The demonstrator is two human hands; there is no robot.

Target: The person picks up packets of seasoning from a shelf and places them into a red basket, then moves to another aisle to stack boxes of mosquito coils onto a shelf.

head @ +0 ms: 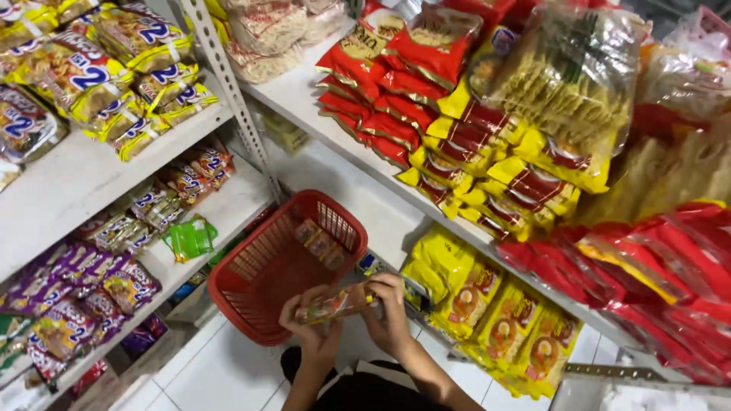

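I am seeing the left hand point(314, 335) and right hand point(388, 316) both gripping a long snack packet point(335, 304), hovering just beside the red basket point(266, 293), yellow packets point(472, 293) lying right of the basket

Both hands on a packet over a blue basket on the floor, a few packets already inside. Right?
Wrong on colour: the head view shows a red basket, not blue. The rest holds: the left hand and right hand both hold the packet over it, and a few packets lie inside.

White shelves point(76, 179) carry snack packets; red and yellow packs point(457, 144) fill the right shelf, above yellow bags point(487, 304).
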